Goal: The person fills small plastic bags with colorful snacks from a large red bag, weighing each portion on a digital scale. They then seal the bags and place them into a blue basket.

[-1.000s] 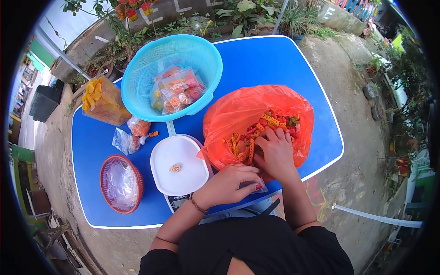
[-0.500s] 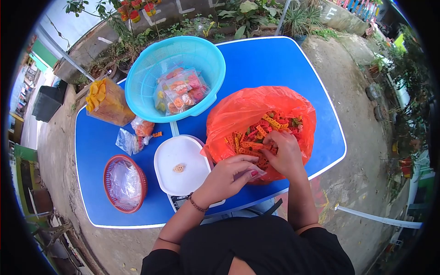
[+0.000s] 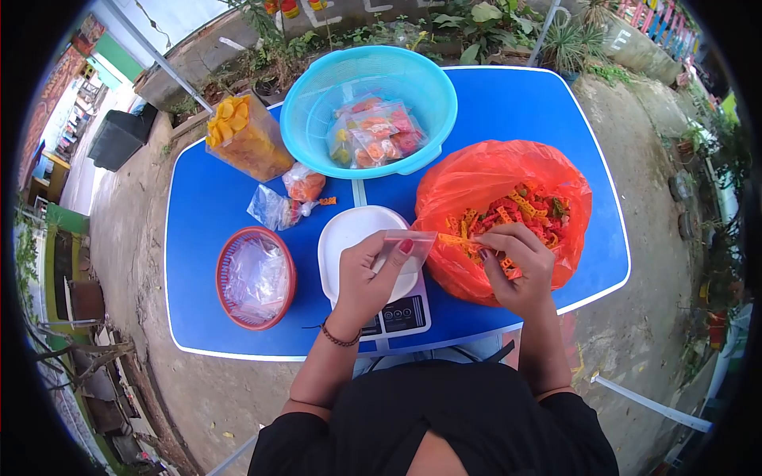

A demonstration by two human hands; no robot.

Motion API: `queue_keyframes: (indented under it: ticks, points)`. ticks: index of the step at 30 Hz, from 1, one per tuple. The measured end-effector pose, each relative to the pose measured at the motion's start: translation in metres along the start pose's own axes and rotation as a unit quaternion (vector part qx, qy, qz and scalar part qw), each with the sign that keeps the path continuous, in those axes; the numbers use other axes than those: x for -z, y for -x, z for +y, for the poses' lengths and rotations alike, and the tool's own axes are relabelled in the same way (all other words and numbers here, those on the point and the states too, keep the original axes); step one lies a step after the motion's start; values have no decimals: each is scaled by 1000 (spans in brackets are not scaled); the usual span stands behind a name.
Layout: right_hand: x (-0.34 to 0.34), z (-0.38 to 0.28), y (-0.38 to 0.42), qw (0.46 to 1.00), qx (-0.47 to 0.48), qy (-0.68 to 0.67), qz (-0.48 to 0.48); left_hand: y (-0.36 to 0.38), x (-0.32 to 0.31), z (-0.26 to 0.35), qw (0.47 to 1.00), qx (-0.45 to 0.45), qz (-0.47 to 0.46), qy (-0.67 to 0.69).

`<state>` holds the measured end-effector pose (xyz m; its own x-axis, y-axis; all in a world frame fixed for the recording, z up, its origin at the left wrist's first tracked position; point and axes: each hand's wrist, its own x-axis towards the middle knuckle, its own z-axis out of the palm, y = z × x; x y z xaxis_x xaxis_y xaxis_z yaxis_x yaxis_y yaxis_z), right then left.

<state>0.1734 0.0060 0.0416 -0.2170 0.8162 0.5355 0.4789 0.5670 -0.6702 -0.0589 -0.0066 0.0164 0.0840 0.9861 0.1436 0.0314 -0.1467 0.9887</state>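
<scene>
My left hand pinches a small clear plastic bag over the white tray of a kitchen scale. My right hand, fingers closed, holds an orange ladder-shaped cracker by one end. The cracker's other end is at the mouth of the clear bag; how far inside it reaches is hard to see. Beneath and beyond my right hand, a large red plastic bag stands open, with red, orange, yellow and green crackers in it.
A turquoise basket at the back holds several filled packets. Left of it stands a bag of yellow chips. Small plastic bags lie in front, and a red basket holds clear bags. The blue table has a white edge.
My left hand has lifted the clear bag over the scale. My right hand has come out of the crackers with an orange one at the bag's mouth. The view has shifted.
</scene>
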Motion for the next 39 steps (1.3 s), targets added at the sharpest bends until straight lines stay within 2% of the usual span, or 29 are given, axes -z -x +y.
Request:
queue_keyframes:
  ticks: [2,5,9,15,20,25,32,36,39]
  points:
    - [-20,-15,-2,999,8,-34,-19,7,17,7,998,4,57,19]
    - [-60,-21,-5,994,86,-37,-57,21,46,6,991,22,128,29]
    - [-107,-19,-4,985,147,36,-78,41,72,5,981,47,186,5]
    - [-126,-17,7,981,123,93,-115,59,85,-3,977,51,204,32]
    - [-110,-23,4,988,88,79,-103,50,77,-5,983,49,173,25]
    - [-74,-22,3,994,68,62,-60,32,50,-5,992,50,98,63]
    - [13,20,4,983,-72,154,69,-6,-10,-3,992,50,-42,110]
    - [31,44,15,977,-121,168,56,-21,-43,0,979,89,-106,151]
    - [24,54,17,979,-127,159,-19,-33,-57,-23,987,47,-116,104]
